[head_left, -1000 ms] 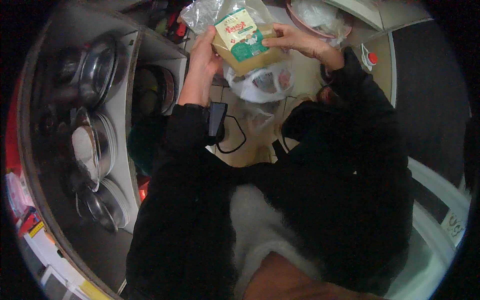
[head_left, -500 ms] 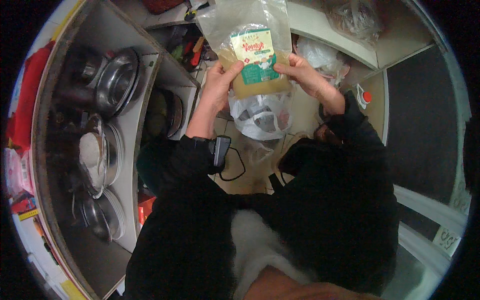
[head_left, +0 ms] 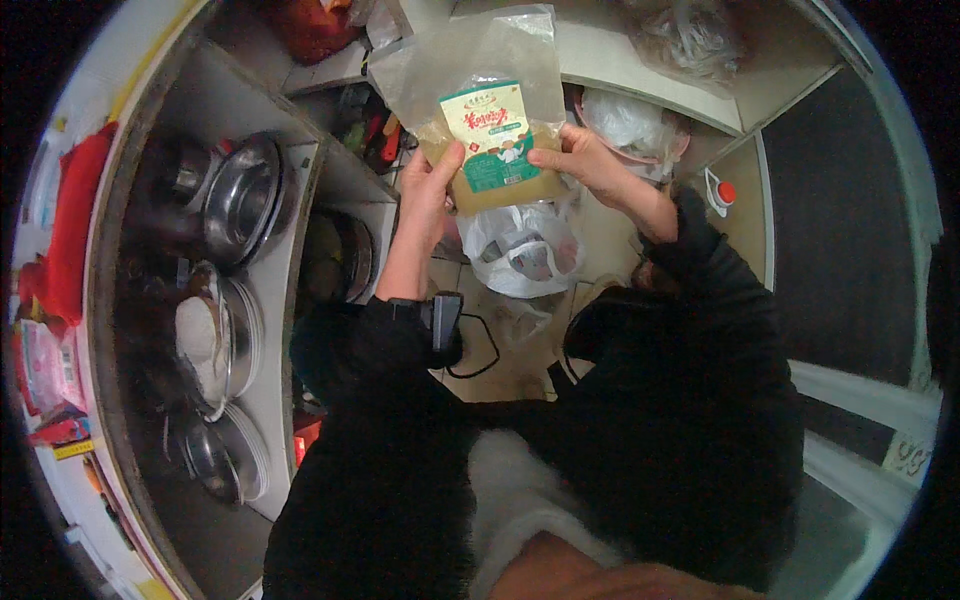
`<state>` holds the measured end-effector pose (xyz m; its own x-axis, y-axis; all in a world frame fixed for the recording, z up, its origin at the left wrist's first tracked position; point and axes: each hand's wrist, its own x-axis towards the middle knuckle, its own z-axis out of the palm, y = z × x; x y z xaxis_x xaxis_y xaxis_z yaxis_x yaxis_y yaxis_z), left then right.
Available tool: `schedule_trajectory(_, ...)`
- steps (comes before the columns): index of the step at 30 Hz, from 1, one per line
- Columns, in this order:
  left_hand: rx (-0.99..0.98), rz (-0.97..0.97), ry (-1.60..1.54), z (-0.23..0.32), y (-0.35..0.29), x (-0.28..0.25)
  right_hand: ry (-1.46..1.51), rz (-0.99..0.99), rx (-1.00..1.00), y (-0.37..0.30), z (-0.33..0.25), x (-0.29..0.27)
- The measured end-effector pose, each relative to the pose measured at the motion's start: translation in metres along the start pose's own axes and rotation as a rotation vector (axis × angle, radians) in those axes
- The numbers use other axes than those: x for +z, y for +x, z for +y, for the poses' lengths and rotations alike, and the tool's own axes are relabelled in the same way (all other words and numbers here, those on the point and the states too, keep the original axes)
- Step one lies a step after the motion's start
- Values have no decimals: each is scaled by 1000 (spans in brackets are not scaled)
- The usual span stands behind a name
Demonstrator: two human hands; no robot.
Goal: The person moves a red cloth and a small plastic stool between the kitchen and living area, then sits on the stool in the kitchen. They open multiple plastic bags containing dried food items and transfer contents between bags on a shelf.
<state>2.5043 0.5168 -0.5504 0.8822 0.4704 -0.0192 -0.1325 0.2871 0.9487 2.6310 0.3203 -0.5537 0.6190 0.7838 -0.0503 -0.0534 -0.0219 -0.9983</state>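
Note:
Between my two hands is a clear plastic packet (head_left: 500, 206) of a yellowish-tan filling, with a cream and green label across its front. My left hand (head_left: 430, 185) grips its left edge, thumb on the label. On the right edge my right hand (head_left: 585, 160) is closed, its thumb also pressing the front. The fingers behind the packet are hidden. The top of the packet is unfilled film, spread flat and tilted away. Just below it, a white plastic bag (head_left: 525, 255) with things inside stands low down, apart from my hands.
At left, open shelves hold metal bowls (head_left: 240, 200) and a bowl of white powder (head_left: 200, 335). A pink basin (head_left: 660, 140) with a plastic bag stands at the right, near a white container with a red cap (head_left: 726, 192). A dark panel (head_left: 840, 240) flanks the far right.
My hands and the packet have shifted slightly left and down in the picture, and the packet has tilted a little. The surroundings have also shifted in view. Both hands keep their grip.

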Motion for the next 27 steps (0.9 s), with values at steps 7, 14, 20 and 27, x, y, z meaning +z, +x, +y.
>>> schedule_trajectory(7, 40, -42, -108, -3, 0, 2, -26, 19, -45, 6, 6, 3)
schedule_trajectory(14, -17, -46, -87, 0, 5, -1, -4, 9, 12, 10, 3, 1)
schedule_trajectory(20, -39, -5, -80, 2, 3, 2, 8, -8, 31, 10, -3, 1)
schedule_trajectory(27, -63, -53, -38, 3, 7, -3, 68, -37, 49, 13, -1, 1)
